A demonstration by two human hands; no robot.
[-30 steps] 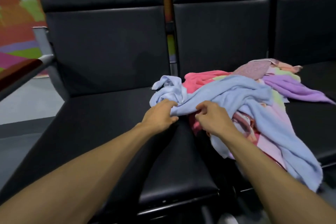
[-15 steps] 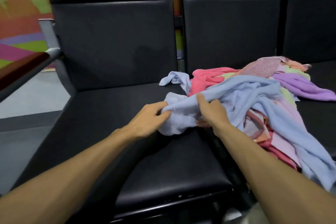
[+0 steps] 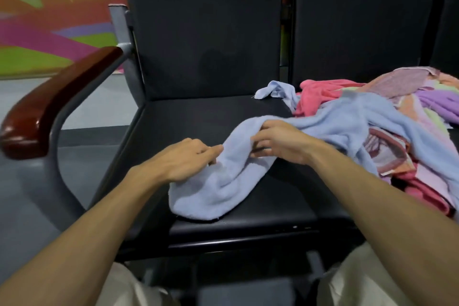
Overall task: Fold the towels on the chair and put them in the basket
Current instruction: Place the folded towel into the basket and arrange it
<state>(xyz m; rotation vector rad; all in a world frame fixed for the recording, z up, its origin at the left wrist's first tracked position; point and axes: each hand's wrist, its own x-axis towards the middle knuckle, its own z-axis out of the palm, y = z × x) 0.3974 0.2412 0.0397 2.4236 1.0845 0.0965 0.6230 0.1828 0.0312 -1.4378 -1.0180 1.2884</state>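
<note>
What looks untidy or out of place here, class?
The heap of coloured towels lies unfolded on the right black chair; the light blue terry towel trails onto the left chair, gripped by the left hand and right hand.

A waiting hall or lobby: linked black padded seats [image 3: 203,40], wooden armrest [image 3: 49,107], bright mural wall [image 3: 49,20].

blue towel [image 3: 223,189], towel pile [image 3: 325,89] cropped right, armrest [image 3: 49,107] blurred
</note>
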